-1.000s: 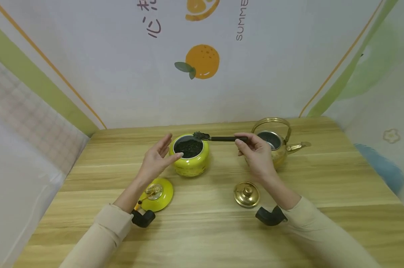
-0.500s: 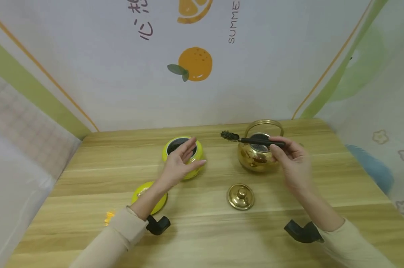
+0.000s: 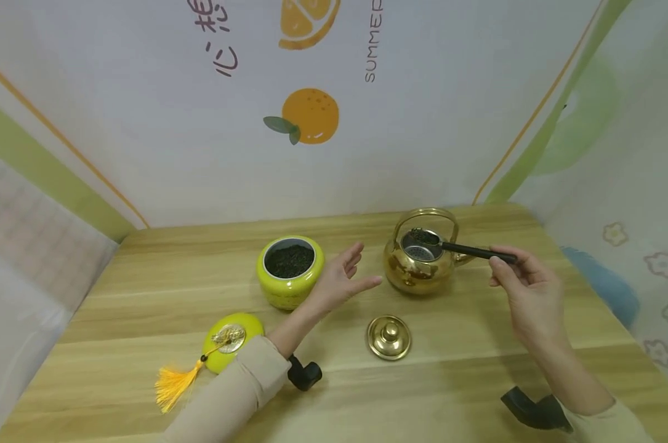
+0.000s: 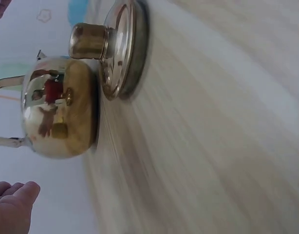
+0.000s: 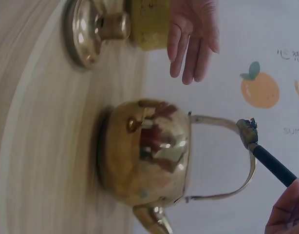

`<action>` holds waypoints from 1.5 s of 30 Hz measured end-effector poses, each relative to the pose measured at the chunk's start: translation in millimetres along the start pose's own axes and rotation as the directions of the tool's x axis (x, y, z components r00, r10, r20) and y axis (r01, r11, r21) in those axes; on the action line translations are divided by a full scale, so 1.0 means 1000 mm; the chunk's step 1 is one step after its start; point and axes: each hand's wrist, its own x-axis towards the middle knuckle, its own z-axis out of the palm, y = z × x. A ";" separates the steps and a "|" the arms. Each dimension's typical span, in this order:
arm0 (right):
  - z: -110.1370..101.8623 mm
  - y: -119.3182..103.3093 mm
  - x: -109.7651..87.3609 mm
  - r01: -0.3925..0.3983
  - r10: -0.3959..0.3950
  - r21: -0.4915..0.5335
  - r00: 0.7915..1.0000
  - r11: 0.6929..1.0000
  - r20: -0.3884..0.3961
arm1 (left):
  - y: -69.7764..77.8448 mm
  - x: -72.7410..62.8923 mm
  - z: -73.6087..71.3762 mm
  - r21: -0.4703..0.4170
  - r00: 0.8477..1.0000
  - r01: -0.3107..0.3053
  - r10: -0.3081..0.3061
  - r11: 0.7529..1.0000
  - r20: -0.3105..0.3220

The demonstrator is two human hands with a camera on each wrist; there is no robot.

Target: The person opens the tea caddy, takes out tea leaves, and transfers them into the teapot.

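Note:
My right hand [image 3: 535, 295] pinches the dark handle of a small scoop [image 3: 474, 250]. Dark tea leaves [image 5: 249, 127] are heaped in its bowl. In the head view the scoop's bowl is over the open top of a gold teapot [image 3: 417, 271], where a perforated strainer shows inside. My left hand [image 3: 336, 283] holds nothing; its fingers are extended, between the teapot and a yellow jar [image 3: 286, 294]. Dark tea leaves also fill much of the jar, which has no lid on.
A gold teapot lid [image 3: 389, 338] lies in front of the teapot. The yellow jar lid [image 3: 245, 326], with an orange tassel [image 3: 177, 386], lies at the left, partly behind my left sleeve. A printed cloth [image 3: 411, 135] hangs behind the wooden table [image 3: 422, 394].
The loaded scoop has moved right in my right hand, from above the yellow jar to over the teapot. My left hand has also moved right, away from the jar's mouth.

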 end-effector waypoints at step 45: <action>-0.006 0.053 0.019 0.231 -0.146 -0.516 0.969 0.825 0.200 | -0.018 0.052 0.049 0.236 0.992 0.013 0.016 0.972 -0.122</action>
